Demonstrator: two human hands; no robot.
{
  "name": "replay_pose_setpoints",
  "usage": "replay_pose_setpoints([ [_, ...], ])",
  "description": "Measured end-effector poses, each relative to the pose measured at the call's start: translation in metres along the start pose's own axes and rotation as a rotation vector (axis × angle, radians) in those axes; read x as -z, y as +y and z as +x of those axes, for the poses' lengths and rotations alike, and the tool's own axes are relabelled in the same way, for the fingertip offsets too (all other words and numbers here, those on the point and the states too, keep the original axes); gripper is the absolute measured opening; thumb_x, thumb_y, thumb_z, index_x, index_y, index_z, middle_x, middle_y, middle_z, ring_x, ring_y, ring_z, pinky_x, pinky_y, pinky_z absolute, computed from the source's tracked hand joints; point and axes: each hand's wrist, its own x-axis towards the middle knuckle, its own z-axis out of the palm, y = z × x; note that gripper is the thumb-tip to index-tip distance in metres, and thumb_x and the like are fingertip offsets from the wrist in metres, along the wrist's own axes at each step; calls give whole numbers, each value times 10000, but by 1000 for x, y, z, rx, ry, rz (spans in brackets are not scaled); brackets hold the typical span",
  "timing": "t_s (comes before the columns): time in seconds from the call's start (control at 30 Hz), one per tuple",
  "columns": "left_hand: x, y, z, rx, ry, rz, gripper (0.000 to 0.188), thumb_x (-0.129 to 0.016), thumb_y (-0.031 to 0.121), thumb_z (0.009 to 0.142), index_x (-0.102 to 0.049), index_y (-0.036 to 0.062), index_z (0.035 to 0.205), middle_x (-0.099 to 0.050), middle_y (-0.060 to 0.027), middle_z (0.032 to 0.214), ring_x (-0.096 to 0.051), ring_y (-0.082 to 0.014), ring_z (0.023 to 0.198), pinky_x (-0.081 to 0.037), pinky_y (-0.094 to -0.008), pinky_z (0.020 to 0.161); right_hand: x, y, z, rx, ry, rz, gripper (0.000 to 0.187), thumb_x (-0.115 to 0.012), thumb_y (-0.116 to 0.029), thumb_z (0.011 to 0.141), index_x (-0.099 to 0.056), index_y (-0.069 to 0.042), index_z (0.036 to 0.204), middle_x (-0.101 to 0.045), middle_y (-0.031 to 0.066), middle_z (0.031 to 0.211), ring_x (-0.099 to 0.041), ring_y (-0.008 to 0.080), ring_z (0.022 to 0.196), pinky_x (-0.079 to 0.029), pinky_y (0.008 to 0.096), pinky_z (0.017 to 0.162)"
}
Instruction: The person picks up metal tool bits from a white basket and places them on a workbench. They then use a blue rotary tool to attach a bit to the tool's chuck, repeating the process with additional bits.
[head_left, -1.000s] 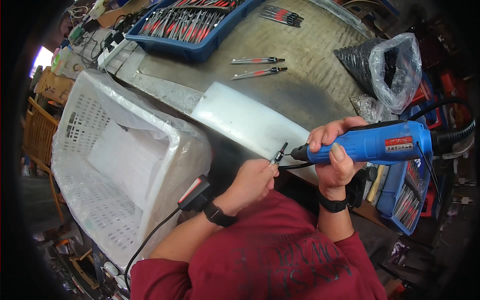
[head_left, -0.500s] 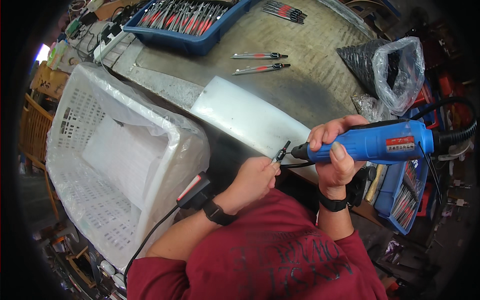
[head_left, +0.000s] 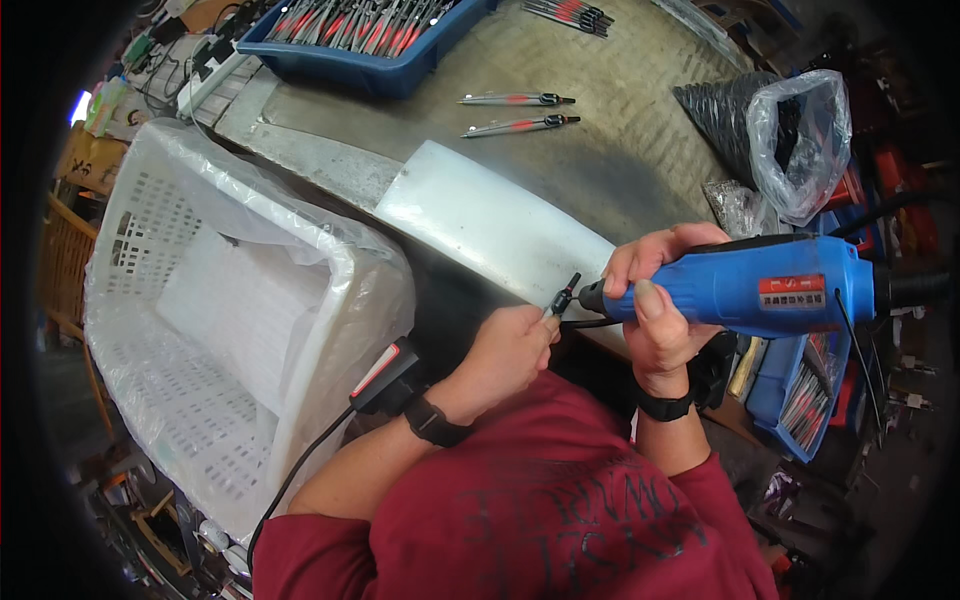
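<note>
My left hand [head_left: 510,348] is closed around a drawing compass [head_left: 566,296], its black head sticking out past the fingers while the legs are hidden in my grip. In my right hand [head_left: 660,310] is a blue electric screwdriver [head_left: 750,285], held level with the thumb along its side. The nose of the screwdriver is at the compass head from the right; whether bit and screw touch cannot be made out. Two more compasses [head_left: 515,99] lie side by side on the worktable [head_left: 620,110], grey with red patches. Under the hands' far side sits a white plastic block [head_left: 490,215].
At the back, a blue tray [head_left: 400,75] is full of compasses, with a small stack [head_left: 568,15] beside it. A lined white basket [head_left: 330,240] stands left. On the right are an open plastic bag [head_left: 800,150] with black parts and another blue bin [head_left: 800,395] of compasses.
The screwdriver has come slightly left, its nose closer to the compass head, and its rear end has dipped a little. My left hand keeps its hold on the compass.
</note>
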Motion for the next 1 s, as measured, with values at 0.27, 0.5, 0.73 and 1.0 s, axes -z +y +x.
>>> replay_pose_setpoints([
  [0.27,3,-6,5,-66,36,45,267,-451,167,884,-511,8,678,-463,-13,505,-389,-85,379,-302,-254,362,1,10,1,-27,-47,-291,384,-611,-42,711,-399,-25,1031,-481,73,805,-493,158,658,-412,265,592],
  [0.5,0,5,-1,-1,-3,-46,263,-443,206,901,-479,36,704,-420,12,522,-316,-48,378,-241,-210,337,-7,14,-1,-8,-13,-206,435,-587,35,720,-395,11,1110,-481,97,954,-496,154,800,-420,260,696],
  [0.73,1,4,-3,9,-17,-47,271,-438,226,906,-471,48,703,-401,22,528,-298,-40,385,-234,-196,340,-10,-5,12,33,-63,-160,454,-600,78,707,-374,16,1095,-505,60,846,-495,89,701,-422,211,644],
  [1.0,0,3,-3,2,-14,-66,259,-444,225,906,-478,48,720,-407,18,535,-286,-37,383,-219,-194,338,-18,-4,15,-6,2,-96,423,-637,42,694,-402,15,1044,-492,39,765,-486,86,665,-416,211,588],
])
